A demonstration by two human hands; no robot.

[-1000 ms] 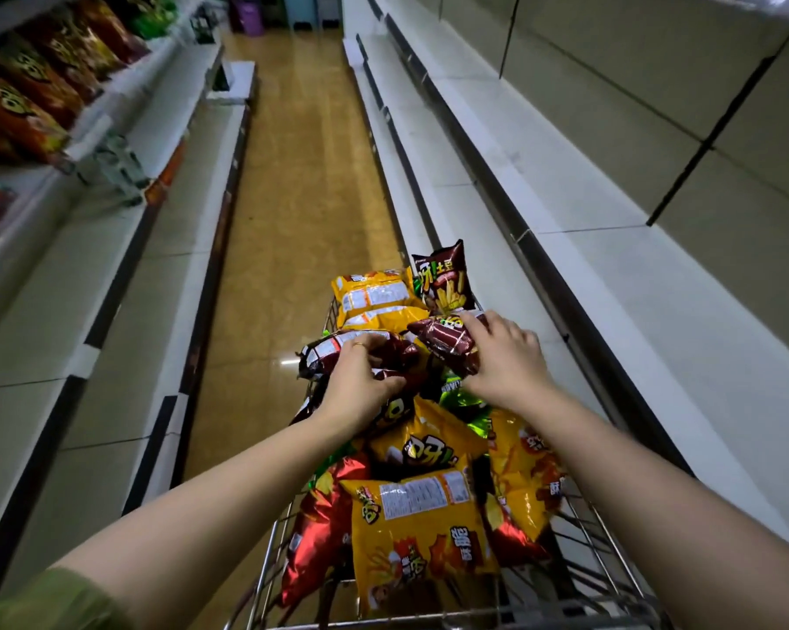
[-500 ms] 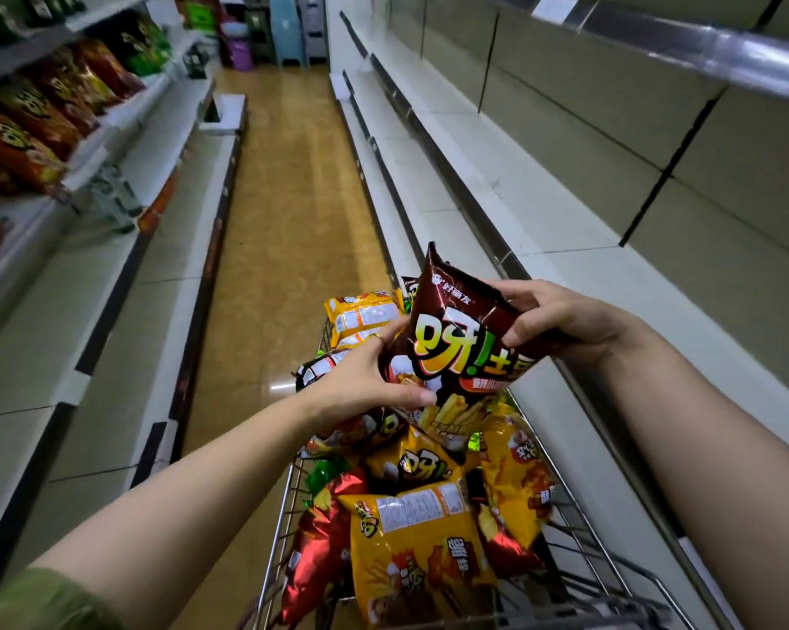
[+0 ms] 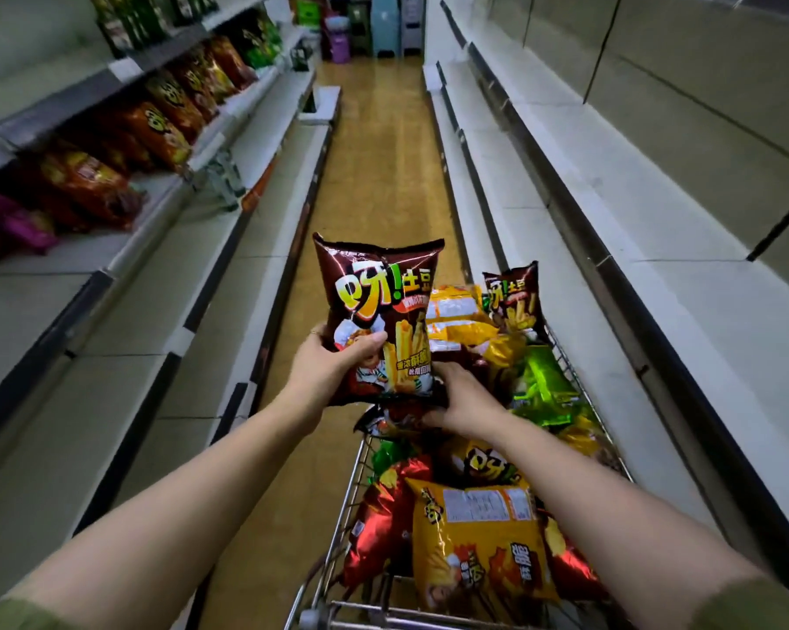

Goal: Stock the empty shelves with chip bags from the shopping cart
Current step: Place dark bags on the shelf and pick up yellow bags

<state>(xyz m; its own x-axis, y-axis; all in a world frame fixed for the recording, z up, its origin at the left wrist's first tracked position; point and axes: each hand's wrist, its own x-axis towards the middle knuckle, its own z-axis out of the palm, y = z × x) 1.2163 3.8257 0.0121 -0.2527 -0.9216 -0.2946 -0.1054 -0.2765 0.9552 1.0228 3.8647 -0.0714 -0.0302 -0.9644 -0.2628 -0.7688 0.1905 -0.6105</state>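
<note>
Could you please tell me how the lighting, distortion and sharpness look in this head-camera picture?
Head view: wide-angle distortion bows the right shelves; the light is dim and greenish; glare streaks the brown chip bag in the left hand; the bags on the left shelf look soft.

Shopping cart (image 3: pixel 355 475) on aisle floor (image 3: pixel 383 175) between left shelves (image 3: pixel 247 143) and right shelves (image 3: pixel 656 220), heaped with chip bags (image 3: pixel 479 538). Above the heap, upright bag (image 3: pixel 374 293) in left hand (image 3: pixel 329 370) (right hand (image 3: pixel 460 397) just below, fingers round a lower bag (image 3: pixel 399 416)). Stocked bags (image 3: pixel 156 125) along left shelves.

Wire cart (image 3: pixel 355 486) w/ piled chip bags (image 3: pixel 479 543)
</note>
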